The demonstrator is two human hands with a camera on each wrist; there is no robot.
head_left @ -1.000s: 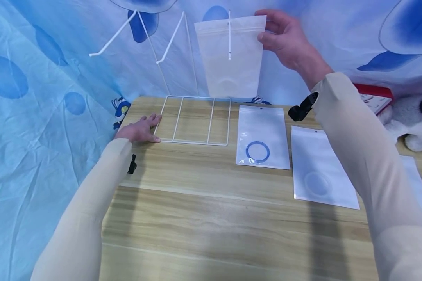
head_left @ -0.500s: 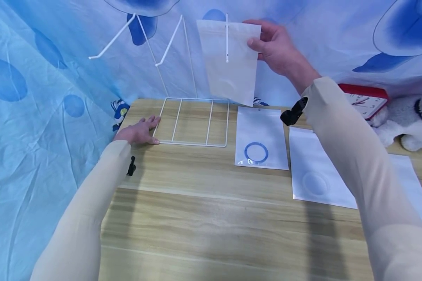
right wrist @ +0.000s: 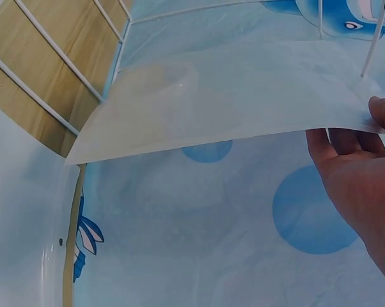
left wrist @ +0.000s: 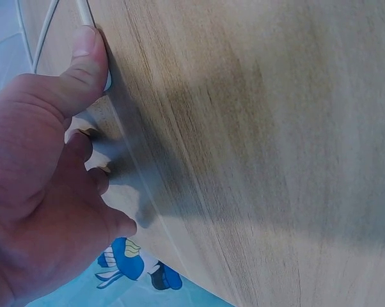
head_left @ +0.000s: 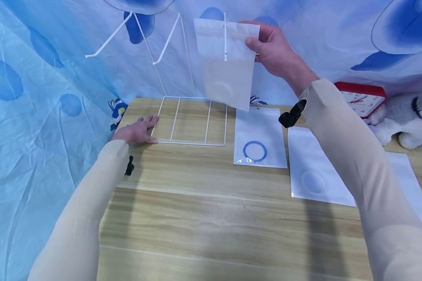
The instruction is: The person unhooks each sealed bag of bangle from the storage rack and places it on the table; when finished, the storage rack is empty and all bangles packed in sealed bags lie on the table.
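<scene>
A white wire rack (head_left: 171, 141) stands at the back of the table, with thin prongs rising from it. My left hand (head_left: 136, 131) rests spread at its left side, thumb on the front corner and fingers on the side bar. In the left wrist view the thumb (left wrist: 85, 67) presses on the wire. My right hand (head_left: 275, 50) pinches the upper right edge of a white zip pouch (head_left: 228, 74), thumb in front and fingers behind. A rack prong (head_left: 225, 43) stands in front of the pouch's top; whether it passes through the hole cannot be told.
A white pouch with a blue ring (head_left: 260, 134) lies right of the rack. Another pouch (head_left: 311, 168) lies further right, partly under my sleeve, and a third (head_left: 402, 168) beyond. A red clock (head_left: 362, 100) and a grey plush toy (head_left: 402, 119) stand at the back right.
My right hand has moved left and slightly down with the pouch, whose lower edge now swings out nearer. The left hand has stayed on the rack.
</scene>
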